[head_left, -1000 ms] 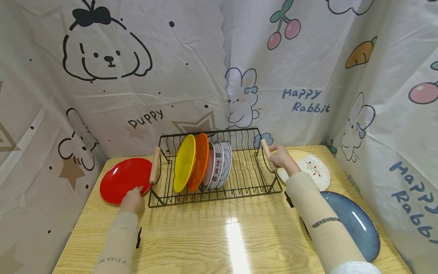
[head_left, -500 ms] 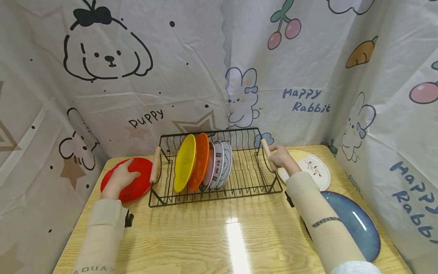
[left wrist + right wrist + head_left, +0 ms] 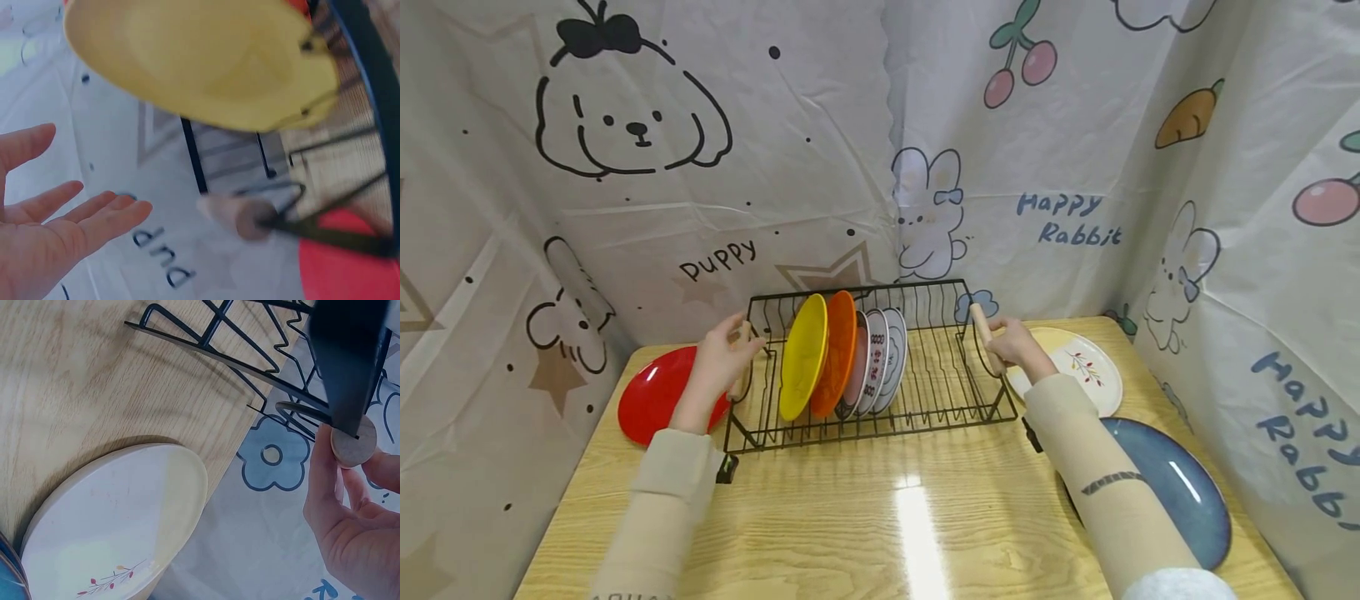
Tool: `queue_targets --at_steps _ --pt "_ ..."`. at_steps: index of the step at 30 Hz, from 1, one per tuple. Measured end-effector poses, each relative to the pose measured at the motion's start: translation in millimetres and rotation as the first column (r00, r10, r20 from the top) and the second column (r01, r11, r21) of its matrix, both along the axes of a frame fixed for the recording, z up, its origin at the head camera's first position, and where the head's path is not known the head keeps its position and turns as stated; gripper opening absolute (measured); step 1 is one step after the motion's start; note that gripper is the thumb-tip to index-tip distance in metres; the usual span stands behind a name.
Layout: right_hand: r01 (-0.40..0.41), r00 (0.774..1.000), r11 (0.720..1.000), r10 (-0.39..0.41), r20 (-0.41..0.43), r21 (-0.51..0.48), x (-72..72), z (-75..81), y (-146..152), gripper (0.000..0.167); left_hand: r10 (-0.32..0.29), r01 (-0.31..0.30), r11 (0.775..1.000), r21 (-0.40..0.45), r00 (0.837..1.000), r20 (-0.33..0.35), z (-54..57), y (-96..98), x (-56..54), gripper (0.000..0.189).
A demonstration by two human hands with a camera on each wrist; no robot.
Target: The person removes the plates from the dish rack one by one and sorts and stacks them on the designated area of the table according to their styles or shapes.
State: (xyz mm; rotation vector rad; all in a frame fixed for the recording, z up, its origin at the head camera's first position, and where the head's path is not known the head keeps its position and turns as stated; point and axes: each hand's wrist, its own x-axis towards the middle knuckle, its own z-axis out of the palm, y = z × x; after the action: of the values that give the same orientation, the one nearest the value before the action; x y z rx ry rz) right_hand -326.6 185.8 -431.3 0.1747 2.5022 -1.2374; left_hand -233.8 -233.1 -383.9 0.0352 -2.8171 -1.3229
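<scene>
A black wire dish rack (image 3: pixel 880 433) with wooden handles stands at the back of the table. In it a yellow plate (image 3: pixel 803 358), an orange plate (image 3: pixel 842 358) and several smaller patterned plates (image 3: pixel 895 362) stand on edge. My left hand (image 3: pixel 722 354) is raised by the left wooden handle (image 3: pixel 240 215); in the left wrist view its fingers are spread, apart from the handle. My right hand (image 3: pixel 1017 346) grips the right wooden handle (image 3: pixel 354 445), thumb and fingers around it. A red plate (image 3: pixel 655 396) lies flat left of the rack, partly behind my left hand.
Right of the rack lies a cream and white plate (image 3: pixel 1097 375) with a twig pattern. A large blue plate (image 3: pixel 1187 492) sits nearer, partly hidden by my right sleeve. A printed curtain (image 3: pixel 820 125) surrounds the wooden table (image 3: pixel 820 517) at the back and sides.
My left hand has left the red plate's near edge, passed over that plate, and moved right to the rack's left handle. My right hand stays on its handle.
</scene>
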Motion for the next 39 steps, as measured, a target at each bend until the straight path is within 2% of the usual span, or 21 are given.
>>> queue_targets --at_steps 5,12,21,25,30,34,39 --pt "-0.004 1.0 1.0 0.004 0.006 -0.004 0.1 0.3 -1 0.047 -0.038 0.038 0.999 0.01 0.999 -0.012 -3.2 23.7 -0.3 0.061" --pt "-0.004 1.0 1.0 0.004 -0.004 -0.002 0.6 0.6 0 0.047 -0.089 0.087 0.995 -0.055 0.996 -0.028 -15.7 51.7 2.1 0.063" --pt "-0.002 1.0 1.0 0.002 -0.006 0.002 0.6 0.5 -2 0.048 -0.119 0.123 0.987 -0.107 0.992 0.044 -32.4 70.4 7.0 0.064" --pt "0.002 1.0 1.0 -0.002 -0.004 0.003 0.1 -0.3 -2 0.047 -0.101 0.104 0.988 -0.118 0.994 0.027 -42.6 74.9 7.8 0.057" --pt "0.002 1.0 1.0 -0.002 -0.004 0.0 -0.2 -1.6 -1 0.047 -0.05 0.047 0.991 -0.127 0.999 -0.022 -53.3 79.6 10.4 0.049" --pt "0.003 1.0 1.0 -0.003 -0.006 0.0 -0.8 -2.7 0 0.047 -0.024 0.016 0.991 -0.132 0.998 -0.056 -57.2 81.4 13.5 0.048" --pt "0.006 1.0 1.0 -0.006 -0.004 0.002 -0.8 -3.2 -1 0.047 -0.018 0.01 0.991 -0.13 0.998 -0.056 -59.0 82.1 15.8 0.046"
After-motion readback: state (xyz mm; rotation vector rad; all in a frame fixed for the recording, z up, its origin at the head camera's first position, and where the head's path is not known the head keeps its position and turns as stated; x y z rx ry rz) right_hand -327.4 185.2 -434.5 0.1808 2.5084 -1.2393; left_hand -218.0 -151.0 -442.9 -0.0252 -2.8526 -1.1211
